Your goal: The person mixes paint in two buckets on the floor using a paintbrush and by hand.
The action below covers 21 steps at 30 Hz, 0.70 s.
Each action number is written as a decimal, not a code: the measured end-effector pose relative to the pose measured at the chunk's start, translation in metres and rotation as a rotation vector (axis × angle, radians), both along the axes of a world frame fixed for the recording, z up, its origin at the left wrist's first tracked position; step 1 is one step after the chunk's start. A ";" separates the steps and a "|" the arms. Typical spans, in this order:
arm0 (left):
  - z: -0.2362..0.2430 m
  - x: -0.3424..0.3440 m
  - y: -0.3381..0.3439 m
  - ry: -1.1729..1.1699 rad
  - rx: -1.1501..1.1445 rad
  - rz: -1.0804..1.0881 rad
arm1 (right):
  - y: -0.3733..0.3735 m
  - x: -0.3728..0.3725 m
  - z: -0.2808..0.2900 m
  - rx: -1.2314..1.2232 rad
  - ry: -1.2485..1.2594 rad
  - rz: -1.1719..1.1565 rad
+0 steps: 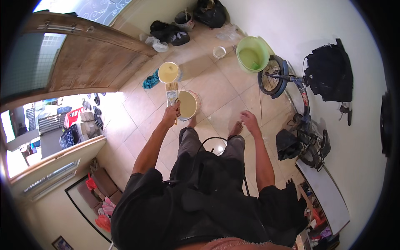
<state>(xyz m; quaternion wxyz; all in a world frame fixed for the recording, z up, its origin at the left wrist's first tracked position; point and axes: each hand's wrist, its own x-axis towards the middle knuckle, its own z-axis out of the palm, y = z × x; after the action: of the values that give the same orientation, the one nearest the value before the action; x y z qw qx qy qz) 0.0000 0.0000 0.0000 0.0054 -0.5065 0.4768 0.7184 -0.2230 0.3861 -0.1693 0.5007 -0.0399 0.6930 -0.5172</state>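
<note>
My left hand [170, 115] is closed around the handle of a wide, flat paintbrush [171, 92], its pale bristles pointing away from me. Below the brush stands a bucket [197, 101] of cream-yellow paint, partly hidden by the brush and hand. Just beyond it is a second bucket [168, 72] with similar cream contents. The bristles overlap its near edge in the picture; whether they touch it I cannot tell. My right hand [251, 122] hangs over the floor on the right, fingers loosely bent and apart, with nothing in it.
A teal cloth [151, 80] lies beside the far bucket. A green tub [252, 54], a small white container [219, 52] and a bicycle [287, 78] stand to the right. Black bags [169, 34] line the far wall. A wooden door [100, 54] stands on the left.
</note>
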 end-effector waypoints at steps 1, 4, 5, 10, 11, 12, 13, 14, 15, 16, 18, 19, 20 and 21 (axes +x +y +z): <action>0.001 0.004 0.002 -0.015 -0.020 -0.004 | -0.035 0.015 0.053 -0.005 0.092 0.055; -0.046 -0.058 -0.020 -0.002 -0.089 -0.038 | -0.147 0.009 0.115 -0.105 0.292 0.094; -0.043 -0.057 -0.023 -0.008 -0.071 -0.022 | -0.179 0.028 0.120 -0.175 0.261 0.111; -0.056 -0.034 -0.036 0.062 -0.095 -0.221 | -0.289 0.108 0.125 -0.278 -0.009 -0.065; -0.063 -0.026 -0.038 0.090 -0.186 -0.326 | -0.301 0.117 0.130 -0.256 -0.007 -0.122; -0.068 -0.022 -0.047 0.121 -0.294 -0.431 | -0.311 0.122 0.133 -0.227 0.079 -0.150; -0.072 -0.017 -0.054 0.154 -0.403 -0.524 | -0.319 0.126 0.136 -0.197 0.164 -0.176; -0.078 -0.013 -0.051 0.238 -0.406 -0.524 | -0.327 0.130 0.138 -0.167 0.250 -0.200; -0.071 -0.014 -0.045 0.322 -0.402 -0.525 | -0.330 0.135 0.138 -0.138 0.181 -0.250; -0.058 -0.015 -0.043 0.137 -0.165 -0.391 | -0.335 0.139 0.136 -0.118 0.111 -0.297; -0.047 -0.014 -0.046 0.110 -0.291 -0.502 | -0.341 0.137 0.157 -0.114 -0.121 -0.400; -0.027 -0.020 -0.046 0.040 -0.188 -0.434 | -0.342 0.141 0.153 -0.117 -0.111 -0.437; -0.029 -0.017 -0.048 0.052 -0.257 -0.477 | -0.342 0.146 0.147 -0.120 -0.101 -0.473; -0.030 -0.014 -0.051 0.060 -0.330 -0.517 | -0.346 0.149 0.148 -0.126 -0.096 -0.504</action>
<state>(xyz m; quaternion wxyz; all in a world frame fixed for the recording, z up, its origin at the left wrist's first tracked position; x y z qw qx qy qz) -0.0138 -0.0506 -0.0304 0.0916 -0.3413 0.6999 0.6207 -0.0742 0.0401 -0.0214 0.3849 0.1274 0.6228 -0.6692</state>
